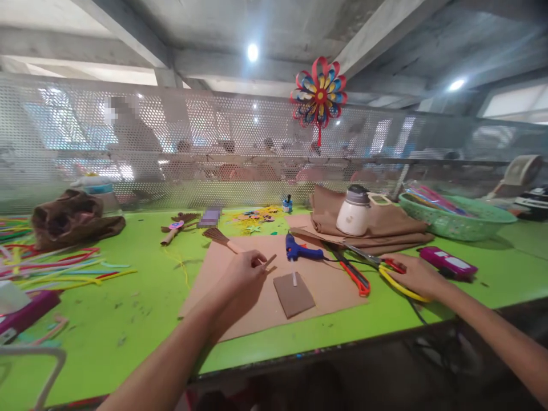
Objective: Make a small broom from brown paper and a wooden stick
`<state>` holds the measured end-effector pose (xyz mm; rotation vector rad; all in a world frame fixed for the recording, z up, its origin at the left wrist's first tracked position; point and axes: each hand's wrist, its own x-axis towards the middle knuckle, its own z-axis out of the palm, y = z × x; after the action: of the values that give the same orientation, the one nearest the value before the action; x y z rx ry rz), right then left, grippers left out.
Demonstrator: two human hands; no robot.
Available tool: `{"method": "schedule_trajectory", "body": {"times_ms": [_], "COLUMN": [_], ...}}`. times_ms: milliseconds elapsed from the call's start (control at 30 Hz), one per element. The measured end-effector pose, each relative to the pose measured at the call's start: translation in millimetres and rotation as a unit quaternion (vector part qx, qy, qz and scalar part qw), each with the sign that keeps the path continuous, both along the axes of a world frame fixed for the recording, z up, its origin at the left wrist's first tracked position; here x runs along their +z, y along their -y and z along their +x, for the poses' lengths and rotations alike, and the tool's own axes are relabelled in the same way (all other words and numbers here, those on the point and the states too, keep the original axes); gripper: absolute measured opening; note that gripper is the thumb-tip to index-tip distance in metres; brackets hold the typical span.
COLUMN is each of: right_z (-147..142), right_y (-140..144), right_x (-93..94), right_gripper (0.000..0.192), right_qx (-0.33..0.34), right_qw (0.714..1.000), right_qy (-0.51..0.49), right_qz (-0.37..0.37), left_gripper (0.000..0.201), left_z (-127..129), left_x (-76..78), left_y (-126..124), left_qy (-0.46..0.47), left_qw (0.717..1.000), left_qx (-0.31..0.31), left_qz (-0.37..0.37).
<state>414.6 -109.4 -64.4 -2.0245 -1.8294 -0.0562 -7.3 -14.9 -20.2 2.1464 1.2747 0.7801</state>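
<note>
My left hand (240,281) hovers over a large brown cardboard sheet (325,288) and pinches a short brown stick (270,261) at its fingertips. Just right of it lies a small cardboard square (294,295) with a white glue stick on its top edge. A blue glue gun (299,250) rests beyond the square. My right hand (413,275) lies on the handles of long scissors (358,252), its fingers curled over the red and yellow loops. The scissor blades point left across the sheet.
An orange cutter (356,278) lies between glue gun and scissors. Pink box (447,263), white bottle (353,212) on brown cloth (398,225) and green basket (460,221) stand at right. Coloured straws (55,264) and a brown bag (72,220) lie left. A mesh screen (205,142) holds a paper pinwheel (319,94).
</note>
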Motion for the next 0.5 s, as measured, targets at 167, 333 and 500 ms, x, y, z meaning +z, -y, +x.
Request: {"method": "schedule_trajectory", "body": {"times_ms": [167, 333, 500], "right_z": [20, 29, 24], "right_y": [-7, -17, -33], "right_x": [11.7, 15.4, -2.4], "right_gripper": [0.042, 0.036, 0.031], "right_qx": [-0.017, -0.026, -0.044], "right_qw": [0.999, 0.999, 0.998], "right_qy": [-0.027, 0.002, 0.010], "right_qz": [-0.007, 0.018, 0.039], "left_gripper": [0.020, 0.024, 0.028], "left_z": [-3, 0, 2], "left_x": [-5.4, -7.5, -1.7], "left_y": [-8, -9, -6], "left_qy": [0.025, 0.055, 0.081], "left_qw": [1.000, 0.998, 0.995], "left_qx": [0.001, 0.005, 0.022], "left_qz": [0.002, 0.000, -0.050]}}
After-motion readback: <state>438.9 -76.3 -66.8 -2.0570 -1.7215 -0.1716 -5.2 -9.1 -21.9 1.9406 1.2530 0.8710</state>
